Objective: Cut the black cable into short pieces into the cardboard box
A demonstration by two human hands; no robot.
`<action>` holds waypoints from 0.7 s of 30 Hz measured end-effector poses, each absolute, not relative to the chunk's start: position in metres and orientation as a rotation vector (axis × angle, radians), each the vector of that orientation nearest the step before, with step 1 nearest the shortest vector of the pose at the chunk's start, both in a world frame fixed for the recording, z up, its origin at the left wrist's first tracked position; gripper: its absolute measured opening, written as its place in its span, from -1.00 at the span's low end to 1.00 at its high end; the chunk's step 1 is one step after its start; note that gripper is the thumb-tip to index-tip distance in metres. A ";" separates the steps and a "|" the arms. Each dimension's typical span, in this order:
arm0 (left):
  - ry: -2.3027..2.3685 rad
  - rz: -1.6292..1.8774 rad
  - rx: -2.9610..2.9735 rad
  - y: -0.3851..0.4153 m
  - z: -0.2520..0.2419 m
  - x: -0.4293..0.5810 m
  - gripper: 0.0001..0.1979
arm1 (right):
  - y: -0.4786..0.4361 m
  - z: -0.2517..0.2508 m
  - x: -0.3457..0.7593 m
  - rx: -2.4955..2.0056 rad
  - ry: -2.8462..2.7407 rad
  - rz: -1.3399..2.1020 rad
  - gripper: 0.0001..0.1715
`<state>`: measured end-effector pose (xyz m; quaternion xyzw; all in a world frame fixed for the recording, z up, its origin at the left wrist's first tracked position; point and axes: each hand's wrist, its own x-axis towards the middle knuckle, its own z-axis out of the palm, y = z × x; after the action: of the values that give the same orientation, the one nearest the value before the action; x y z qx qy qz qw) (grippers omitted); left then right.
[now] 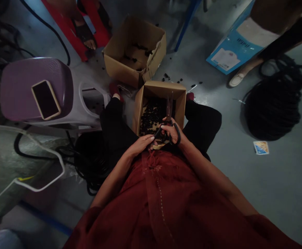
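Over box point(164, 90) | left hand point(143, 143): black piece point(157, 132) | right hand point(171, 130): scissors point(169, 108)

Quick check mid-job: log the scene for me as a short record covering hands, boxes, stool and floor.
Left hand: pinches a small black piece
Right hand: holds scissors, blades pointing away from the body
Near box: open cardboard, between the legs, many black pieces inside
Far box: open cardboard, beyond the near one, some dark pieces inside
Stool: purple seat, phone lying on it
Floor, right side: bundle of black cord, small card
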<state>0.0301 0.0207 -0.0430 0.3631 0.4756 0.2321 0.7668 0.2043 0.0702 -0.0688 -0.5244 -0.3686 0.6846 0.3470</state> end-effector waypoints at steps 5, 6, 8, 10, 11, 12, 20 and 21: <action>1.096 0.469 0.842 0.024 -0.043 0.026 -0.60 | 0.078 -0.063 0.208 -1.362 -1.122 1.701 -0.53; 1.135 0.471 0.872 0.025 -0.043 0.024 -0.61 | 0.078 -0.062 0.210 -1.393 -1.153 1.688 -0.52; 1.222 0.477 0.937 0.028 -0.043 0.019 -0.63 | 0.075 -0.061 0.216 -1.479 -1.227 1.681 -0.50; 1.299 0.478 0.994 0.030 -0.044 0.014 -0.65 | 0.069 -0.058 0.225 -1.573 -1.313 1.722 -0.50; 1.328 0.473 1.018 0.031 -0.044 0.011 -0.66 | 0.065 -0.056 0.231 -1.611 -1.359 1.758 -0.50; 1.352 0.467 1.041 0.031 -0.045 0.009 -0.66 | 0.060 -0.054 0.238 -1.641 -1.413 1.786 -0.51; 1.412 0.450 1.247 0.025 -0.060 0.013 -0.66 | 0.031 -0.024 0.267 -1.788 -1.942 1.696 -0.53; 1.413 0.453 1.259 0.025 -0.061 0.014 -0.66 | 0.031 -0.021 0.266 -1.816 -1.980 1.667 -0.53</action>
<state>0.0139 0.0248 -0.0614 0.5349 0.6001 0.1926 0.5627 0.2662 0.0311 -0.0214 -0.5743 -0.6261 0.5272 -0.0103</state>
